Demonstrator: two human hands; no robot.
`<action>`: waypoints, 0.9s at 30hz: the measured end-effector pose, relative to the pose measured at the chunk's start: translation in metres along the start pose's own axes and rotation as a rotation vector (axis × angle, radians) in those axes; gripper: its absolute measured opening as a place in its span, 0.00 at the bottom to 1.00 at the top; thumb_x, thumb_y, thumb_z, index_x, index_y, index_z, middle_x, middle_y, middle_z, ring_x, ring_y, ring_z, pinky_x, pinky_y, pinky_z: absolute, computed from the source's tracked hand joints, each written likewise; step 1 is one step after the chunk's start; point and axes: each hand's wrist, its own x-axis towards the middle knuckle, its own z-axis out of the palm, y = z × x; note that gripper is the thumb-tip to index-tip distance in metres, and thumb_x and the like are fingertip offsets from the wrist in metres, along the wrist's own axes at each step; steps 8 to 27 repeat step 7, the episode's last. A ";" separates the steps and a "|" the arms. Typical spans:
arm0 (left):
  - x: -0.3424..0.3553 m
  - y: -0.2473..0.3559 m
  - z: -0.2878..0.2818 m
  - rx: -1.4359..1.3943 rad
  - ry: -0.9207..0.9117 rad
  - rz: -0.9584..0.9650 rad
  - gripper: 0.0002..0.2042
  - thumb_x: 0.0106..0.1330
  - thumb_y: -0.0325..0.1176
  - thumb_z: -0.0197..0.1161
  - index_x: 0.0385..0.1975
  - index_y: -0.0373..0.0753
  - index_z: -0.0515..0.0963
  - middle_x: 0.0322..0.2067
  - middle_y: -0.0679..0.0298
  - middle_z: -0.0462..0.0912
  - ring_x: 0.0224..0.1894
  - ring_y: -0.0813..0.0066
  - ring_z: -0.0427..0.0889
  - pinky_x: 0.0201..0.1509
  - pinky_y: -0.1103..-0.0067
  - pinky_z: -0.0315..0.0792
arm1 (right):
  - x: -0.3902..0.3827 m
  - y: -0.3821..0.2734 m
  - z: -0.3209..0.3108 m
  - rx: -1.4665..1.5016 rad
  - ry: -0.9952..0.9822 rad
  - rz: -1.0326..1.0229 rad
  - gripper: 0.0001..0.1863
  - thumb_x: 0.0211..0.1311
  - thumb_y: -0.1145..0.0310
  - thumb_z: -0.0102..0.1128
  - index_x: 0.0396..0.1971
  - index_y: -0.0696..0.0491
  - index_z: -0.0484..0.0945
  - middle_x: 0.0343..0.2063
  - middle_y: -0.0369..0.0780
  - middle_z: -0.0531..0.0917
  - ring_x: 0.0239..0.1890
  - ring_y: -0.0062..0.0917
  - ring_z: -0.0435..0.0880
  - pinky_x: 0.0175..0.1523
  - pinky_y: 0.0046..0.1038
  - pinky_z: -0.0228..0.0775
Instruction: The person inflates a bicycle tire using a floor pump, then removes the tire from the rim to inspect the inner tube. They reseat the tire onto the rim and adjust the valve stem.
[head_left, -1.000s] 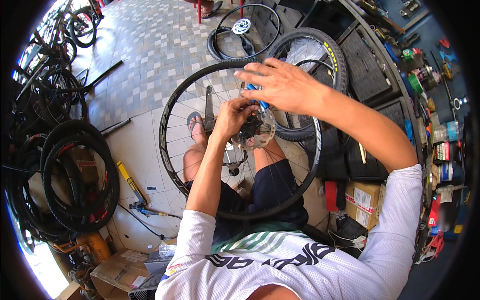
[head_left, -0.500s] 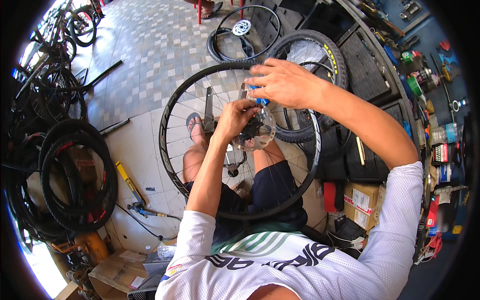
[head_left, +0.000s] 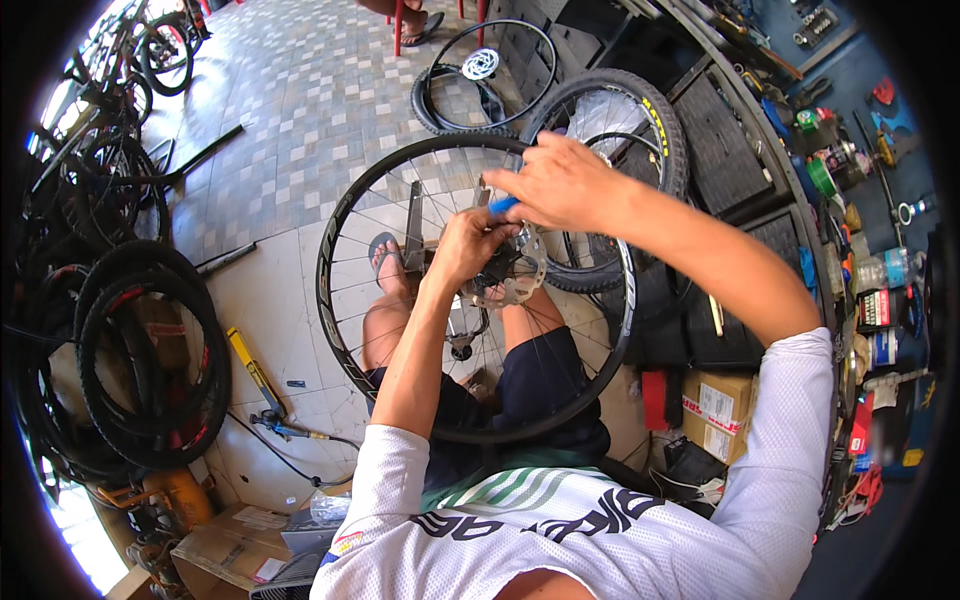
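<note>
A bicycle wheel (head_left: 327, 250) without a tyre stands in front of me over my lap and legs, its spokes spread between rim and hub. A silver brake disc (head_left: 535, 270) sits at its hub. My left hand (head_left: 467, 248) is closed in a pinch by the hub, next to the disc; what its fingertips hold is hidden. Just above it, my right hand (head_left: 565, 185) is curled around a blue-handled tool (head_left: 503, 205), whose tip I cannot make out behind my fingers.
A tyred wheel (head_left: 660, 120) leans against dark drawers (head_left: 735, 140) at the right. Tyres (head_left: 150, 350) hang at the left, near a yellow pump-like tool (head_left: 255, 370). A rim and a disc (head_left: 480, 65) lie farther off. Cardboard boxes (head_left: 720, 410) stand at lower right.
My right hand's fingers, spread before, have curled around the blue handle, which has swung from nearly upright to a slant. The left hand stays at the hub. The view has shifted slightly.
</note>
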 end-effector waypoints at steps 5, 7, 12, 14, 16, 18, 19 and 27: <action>-0.004 0.000 -0.005 0.043 -0.003 0.037 0.08 0.65 0.29 0.70 0.40 0.34 0.87 0.32 0.51 0.87 0.33 0.56 0.86 0.40 0.68 0.77 | 0.011 -0.022 0.001 0.070 -0.113 0.251 0.25 0.65 0.65 0.59 0.63 0.48 0.77 0.30 0.39 0.85 0.42 0.32 0.84 0.55 0.34 0.71; -0.005 -0.002 -0.003 0.008 -0.016 -0.004 0.08 0.65 0.29 0.69 0.41 0.34 0.87 0.33 0.51 0.88 0.35 0.59 0.87 0.41 0.68 0.77 | 0.007 -0.011 -0.006 -0.054 -0.023 -0.024 0.27 0.63 0.70 0.55 0.64 0.44 0.76 0.51 0.42 0.85 0.62 0.30 0.78 0.67 0.37 0.68; -0.005 -0.002 -0.003 0.008 -0.016 -0.004 0.08 0.65 0.29 0.69 0.41 0.34 0.87 0.33 0.51 0.88 0.35 0.59 0.87 0.41 0.68 0.77 | 0.007 -0.011 -0.006 -0.054 -0.023 -0.024 0.27 0.63 0.70 0.55 0.64 0.44 0.76 0.51 0.42 0.85 0.62 0.30 0.78 0.67 0.37 0.68; -0.005 -0.002 -0.003 0.008 -0.016 -0.004 0.08 0.65 0.29 0.69 0.41 0.34 0.87 0.33 0.51 0.88 0.35 0.59 0.87 0.41 0.68 0.77 | 0.007 -0.011 -0.006 -0.054 -0.023 -0.024 0.27 0.63 0.70 0.55 0.64 0.44 0.76 0.51 0.42 0.85 0.62 0.30 0.78 0.67 0.37 0.68; -0.005 -0.002 -0.003 0.008 -0.016 -0.004 0.08 0.65 0.29 0.69 0.41 0.34 0.87 0.33 0.51 0.88 0.35 0.59 0.87 0.41 0.68 0.77 | 0.007 -0.011 -0.006 -0.054 -0.023 -0.024 0.27 0.63 0.70 0.55 0.64 0.44 0.76 0.51 0.42 0.85 0.62 0.30 0.78 0.67 0.37 0.68; -0.005 -0.002 -0.003 0.008 -0.016 -0.004 0.08 0.65 0.29 0.69 0.41 0.34 0.87 0.33 0.51 0.88 0.35 0.59 0.87 0.41 0.68 0.77 | 0.007 -0.011 -0.006 -0.054 -0.023 -0.024 0.27 0.63 0.70 0.55 0.64 0.44 0.76 0.51 0.42 0.85 0.62 0.30 0.78 0.67 0.37 0.68; -0.005 -0.002 -0.003 0.008 -0.016 -0.004 0.08 0.65 0.29 0.69 0.41 0.34 0.87 0.33 0.51 0.88 0.35 0.59 0.87 0.41 0.68 0.77 | 0.007 -0.011 -0.006 -0.054 -0.023 -0.024 0.27 0.63 0.70 0.55 0.64 0.44 0.76 0.51 0.42 0.85 0.62 0.30 0.78 0.67 0.37 0.68; -0.005 -0.002 -0.003 0.008 -0.016 -0.004 0.08 0.65 0.29 0.69 0.41 0.34 0.87 0.33 0.51 0.88 0.35 0.59 0.87 0.41 0.68 0.77 | 0.007 -0.011 -0.006 -0.054 -0.023 -0.024 0.27 0.63 0.70 0.55 0.64 0.44 0.76 0.51 0.42 0.85 0.62 0.30 0.78 0.67 0.37 0.68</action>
